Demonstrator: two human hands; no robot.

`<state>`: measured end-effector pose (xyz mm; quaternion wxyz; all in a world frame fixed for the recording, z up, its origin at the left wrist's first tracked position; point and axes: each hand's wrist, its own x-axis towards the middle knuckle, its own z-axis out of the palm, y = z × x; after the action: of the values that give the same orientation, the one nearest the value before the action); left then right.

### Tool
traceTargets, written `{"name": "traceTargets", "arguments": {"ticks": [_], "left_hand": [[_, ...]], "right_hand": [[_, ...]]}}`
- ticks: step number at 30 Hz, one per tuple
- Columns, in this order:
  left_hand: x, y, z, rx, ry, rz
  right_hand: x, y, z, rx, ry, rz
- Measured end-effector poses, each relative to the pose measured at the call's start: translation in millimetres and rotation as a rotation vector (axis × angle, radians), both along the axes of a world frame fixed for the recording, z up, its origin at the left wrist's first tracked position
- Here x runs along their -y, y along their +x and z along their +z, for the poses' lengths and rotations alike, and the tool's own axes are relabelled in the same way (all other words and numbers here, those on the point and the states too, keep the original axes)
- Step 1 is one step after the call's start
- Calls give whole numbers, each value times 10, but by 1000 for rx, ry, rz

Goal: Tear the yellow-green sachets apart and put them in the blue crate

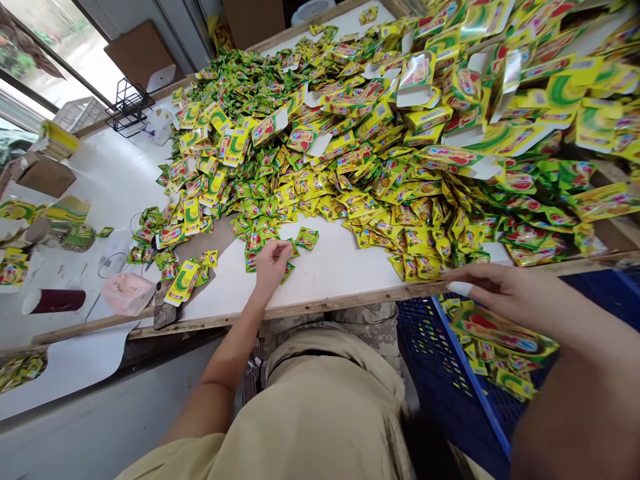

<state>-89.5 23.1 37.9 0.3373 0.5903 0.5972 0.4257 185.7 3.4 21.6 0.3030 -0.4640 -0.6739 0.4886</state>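
My left hand (271,267) is over the near edge of the table, its thumb and fingers drawn together. Green sachets (307,238) lie beside and under it; whether one is in the pinch is hidden. My right hand (493,288) reaches across the table's front edge with fingers stretched out and the thumb apart, a white cover on the thumb tip. Its fingertips are close to a bunch of yellow sachets (417,265) at the edge, and no held thing shows. Below it is a blue crate (425,347) with flat yellow-green cartons (500,327) and sachets inside.
A big heap of small yellow boxes (370,120) and sachets covers the table's back and right. At left are a phone (166,305), a pink pouch (129,294), a dark red cup (60,301), a clear jar (75,235), a black wire rack (129,107) and a cardboard box (45,175).
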Motion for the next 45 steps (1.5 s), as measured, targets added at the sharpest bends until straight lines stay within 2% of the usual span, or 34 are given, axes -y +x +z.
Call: {"name": "traceTargets", "arguments": {"ticks": [3, 7, 9, 12, 15, 17, 20, 23, 26, 28, 32, 36, 39, 45], "left_hand": [[-247, -94, 12, -161, 47, 61], [-712, -47, 64, -402, 136, 97], [-971, 8, 102, -535, 148, 130], [-1298, 89, 137, -719, 76, 167], [-1471, 133, 126, -846, -16, 173], [-1496, 126, 102, -885, -49, 185], [-1444, 74, 70, -869, -79, 191], [-1325, 35, 74, -752, -24, 178], [-1131, 76, 88, -594, 185, 192], [-955, 149, 70, -518, 334, 129], [-535, 332, -52, -437, 548, -112], [-196, 449, -168, -434, 666, -354], [-71, 482, -175, -452, 644, -388], [48, 530, -136, -442, 583, -376]], "right_hand": [[24, -69, 37, 125, 67, 17], [-32, -239, 81, 248, 147, 64], [-146, -422, 78, 300, 193, 102], [-398, -792, 20, 400, 330, 135], [-609, -1053, -61, 564, 404, 136], [-661, -1078, -93, 642, 405, 119], [-625, -934, -104, 641, 395, 57], [-566, -726, -142, 520, 259, -129], [-541, -586, -256, 191, 74, -340], [-528, -553, -340, -62, -49, -423], [-471, -578, -369, -358, -331, -492], [-381, -618, -213, -564, -523, -482], [-313, -645, -105, -640, -585, -474], [-222, -712, -62, -698, -505, -536]]}}
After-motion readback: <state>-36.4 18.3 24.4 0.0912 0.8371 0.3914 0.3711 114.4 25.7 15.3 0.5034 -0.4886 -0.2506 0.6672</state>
